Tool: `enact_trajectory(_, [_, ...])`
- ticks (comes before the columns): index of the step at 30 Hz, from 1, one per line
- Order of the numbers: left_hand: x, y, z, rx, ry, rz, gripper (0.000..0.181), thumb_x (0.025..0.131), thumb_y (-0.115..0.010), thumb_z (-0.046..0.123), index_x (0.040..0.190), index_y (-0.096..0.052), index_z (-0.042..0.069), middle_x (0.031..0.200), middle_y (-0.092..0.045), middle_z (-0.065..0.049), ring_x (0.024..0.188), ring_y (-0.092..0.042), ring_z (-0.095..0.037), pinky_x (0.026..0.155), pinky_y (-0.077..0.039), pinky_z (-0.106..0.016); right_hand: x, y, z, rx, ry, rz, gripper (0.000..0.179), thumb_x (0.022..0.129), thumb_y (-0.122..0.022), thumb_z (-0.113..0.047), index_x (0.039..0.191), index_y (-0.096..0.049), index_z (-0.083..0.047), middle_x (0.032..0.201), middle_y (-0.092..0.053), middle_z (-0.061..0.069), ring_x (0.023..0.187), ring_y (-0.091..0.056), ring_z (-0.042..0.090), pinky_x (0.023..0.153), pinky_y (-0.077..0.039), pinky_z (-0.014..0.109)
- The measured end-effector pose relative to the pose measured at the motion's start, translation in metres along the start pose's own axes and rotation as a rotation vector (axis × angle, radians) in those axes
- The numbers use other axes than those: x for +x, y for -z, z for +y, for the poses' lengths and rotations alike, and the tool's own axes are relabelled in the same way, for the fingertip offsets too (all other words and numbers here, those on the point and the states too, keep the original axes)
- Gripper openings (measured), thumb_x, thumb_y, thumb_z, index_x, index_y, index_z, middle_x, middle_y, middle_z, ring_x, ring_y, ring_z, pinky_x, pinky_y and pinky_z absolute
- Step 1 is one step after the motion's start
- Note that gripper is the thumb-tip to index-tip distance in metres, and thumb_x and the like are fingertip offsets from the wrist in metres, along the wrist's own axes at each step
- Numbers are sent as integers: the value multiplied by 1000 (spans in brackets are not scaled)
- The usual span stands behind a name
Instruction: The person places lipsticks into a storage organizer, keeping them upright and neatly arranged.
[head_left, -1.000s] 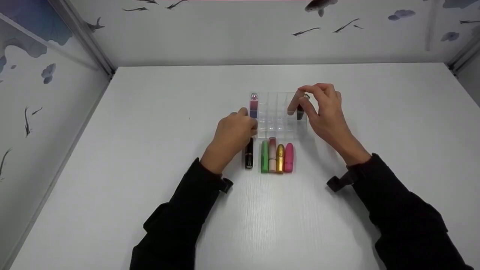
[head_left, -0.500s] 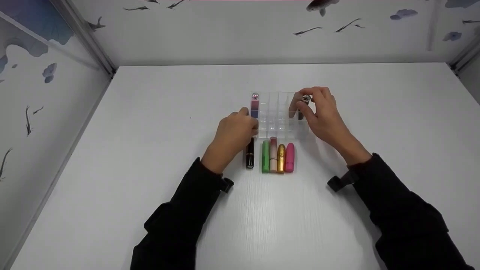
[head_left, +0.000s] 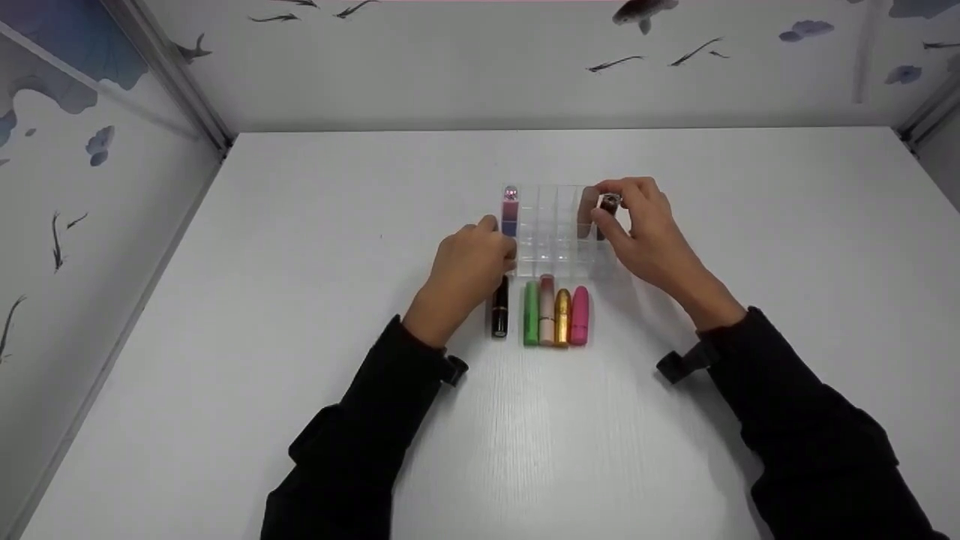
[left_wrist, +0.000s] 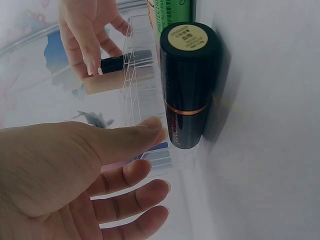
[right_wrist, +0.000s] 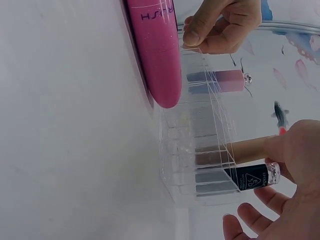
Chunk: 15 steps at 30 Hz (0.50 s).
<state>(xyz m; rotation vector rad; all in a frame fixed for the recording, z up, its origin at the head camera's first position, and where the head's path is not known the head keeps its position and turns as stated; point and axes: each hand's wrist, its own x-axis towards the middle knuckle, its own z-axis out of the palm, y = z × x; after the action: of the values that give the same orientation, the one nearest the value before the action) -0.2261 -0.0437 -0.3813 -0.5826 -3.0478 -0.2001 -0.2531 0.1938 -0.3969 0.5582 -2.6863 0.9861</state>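
Observation:
My left hand [head_left: 471, 259] pinches the near left corner of a clear compartment organizer [head_left: 547, 251] between thumb and fingers. Beside it lies a black lipstick tube [left_wrist: 187, 85] with a copper band. At the organizer's back right, my right hand [head_left: 645, 225] holds the top of a tan tube [right_wrist: 247, 150] with thumb and fingertips; its lower end sits inside a compartment. Right next to that stands a black tube with a clear faceted cap [right_wrist: 252, 176], in the end compartment. A pink-and-blue tube with a round silvery top [head_left: 510, 210] occupies the far left compartment.
In front of the organizer lie a green lip balm [head_left: 531, 313], a pink-topped pale tube [head_left: 547, 309], a gold tube [head_left: 562, 319] and a bright pink tube [head_left: 579, 315], side by side on the white table [head_left: 315, 225]. Patterned panels [head_left: 450, 67] stand behind and at left.
The tan tube has gone from slanted to nearly upright and lower in its compartment, my right hand moving slightly down with it. My left hand has stayed in place.

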Motion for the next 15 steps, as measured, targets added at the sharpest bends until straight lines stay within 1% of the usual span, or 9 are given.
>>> enact_trajectory(7, [1,-1,1,-2,9,-5,21,91,-63,30,104,-73,17,98,-60,-6,77,-54,-16,69,-51,-30,0,1,0,3,10,-11,43,95,-55,-29,133,-43,-11,127,-44,13,112,-41,26,91,-38,43])
enact_trajectory(12, [0,0,-1,-1,-3,-2,19,90,-64,29,102,-73,18,98,-60,-5,78,-56,-17,68,-51,-31,1,2,0,-6,57,-3,49,94,-58,-26,136,-39,-9,129,-45,15,113,-44,26,96,-40,46])
enact_trajectory(15, [-1,1,-1,-1,-7,-2,18,90,-64,29,101,-74,18,98,-60,-5,79,-57,-17,67,-51,-31,1,3,-1,-4,81,4,51,93,-60,-25,136,-39,-8,129,-46,15,114,-44,26,96,-40,46])
